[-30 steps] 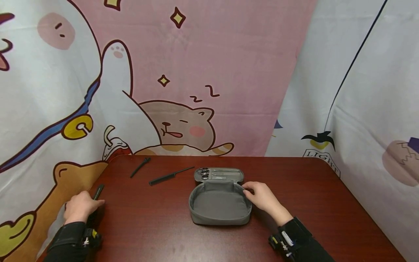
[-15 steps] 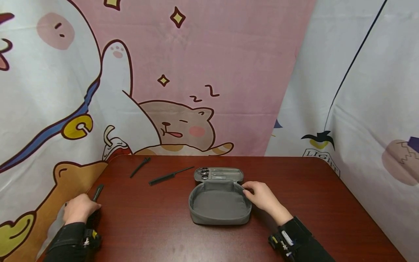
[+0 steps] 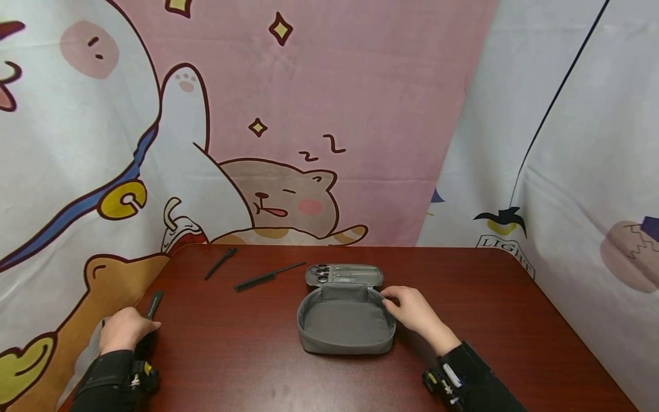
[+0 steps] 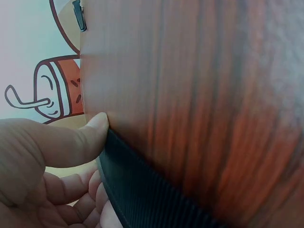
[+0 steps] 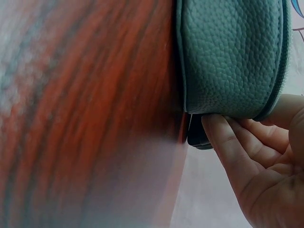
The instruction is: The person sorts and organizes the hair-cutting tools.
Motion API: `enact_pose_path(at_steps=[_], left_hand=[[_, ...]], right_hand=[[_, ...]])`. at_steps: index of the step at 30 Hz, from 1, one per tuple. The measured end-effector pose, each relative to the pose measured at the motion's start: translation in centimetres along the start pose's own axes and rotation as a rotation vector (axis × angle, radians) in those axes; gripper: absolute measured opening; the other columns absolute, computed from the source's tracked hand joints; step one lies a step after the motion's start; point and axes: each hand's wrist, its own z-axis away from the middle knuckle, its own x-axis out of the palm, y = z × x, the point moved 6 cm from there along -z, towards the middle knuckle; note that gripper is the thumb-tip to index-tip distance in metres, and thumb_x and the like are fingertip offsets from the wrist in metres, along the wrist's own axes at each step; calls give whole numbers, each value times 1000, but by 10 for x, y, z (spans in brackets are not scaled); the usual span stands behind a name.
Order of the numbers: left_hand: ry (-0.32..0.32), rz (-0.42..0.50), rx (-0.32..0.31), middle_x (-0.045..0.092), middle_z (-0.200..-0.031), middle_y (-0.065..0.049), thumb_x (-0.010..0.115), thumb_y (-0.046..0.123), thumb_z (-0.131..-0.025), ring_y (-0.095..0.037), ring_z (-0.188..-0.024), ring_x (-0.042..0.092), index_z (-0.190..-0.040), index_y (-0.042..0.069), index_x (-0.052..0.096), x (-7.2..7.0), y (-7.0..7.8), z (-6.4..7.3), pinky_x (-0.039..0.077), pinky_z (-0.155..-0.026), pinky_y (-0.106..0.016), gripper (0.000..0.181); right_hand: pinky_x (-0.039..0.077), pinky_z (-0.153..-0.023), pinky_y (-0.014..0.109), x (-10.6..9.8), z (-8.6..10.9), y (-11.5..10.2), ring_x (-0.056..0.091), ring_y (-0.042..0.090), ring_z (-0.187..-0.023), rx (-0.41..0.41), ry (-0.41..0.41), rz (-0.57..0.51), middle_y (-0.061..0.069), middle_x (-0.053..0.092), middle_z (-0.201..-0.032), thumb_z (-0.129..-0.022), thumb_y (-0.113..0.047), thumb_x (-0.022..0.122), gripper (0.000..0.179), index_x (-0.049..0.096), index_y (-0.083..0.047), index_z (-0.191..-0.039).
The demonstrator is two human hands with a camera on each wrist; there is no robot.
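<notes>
At the table's left edge my left hand (image 3: 126, 331) pinches a black comb (image 4: 147, 180). Its fine teeth run down toward the wrist, as the left wrist view shows. In the head view a dark end of it sticks out past the fingers. My right hand (image 3: 412, 312) grips the right rim of a grey zippered case (image 3: 345, 346), near its hinge. The case stands open, its lid (image 3: 370, 274) folded back. Pebbled outer wall (image 5: 232, 57) shows in the right wrist view, with my thumb and fingers on either side of its edge.
Small scissors (image 3: 322, 273) sit in the lid's clear pocket. Left of the case lies a black tail comb (image 3: 257, 281). Farther left is a slim dark hair clip (image 3: 220, 263). A patterned cloth (image 3: 391, 114) hangs behind the brown table (image 3: 231, 343).
My left hand has drawn back slightly toward me with the comb. The right hand and the case have stayed in place.
</notes>
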Motion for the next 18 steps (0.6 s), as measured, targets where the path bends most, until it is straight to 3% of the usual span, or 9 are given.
enact_pose_path(at_steps=[18], left_hand=[[-11,30,50,57,-96,-40,79,32,-82,-47,-86,56,-97,-18,61,0,2,1,48,-75,-55,55]], right_hand=[[54,-81,45,0,1,0,66,28,-95,8,-1,2,8,70,-103,-93,-5,67,17,72,-3,-108]])
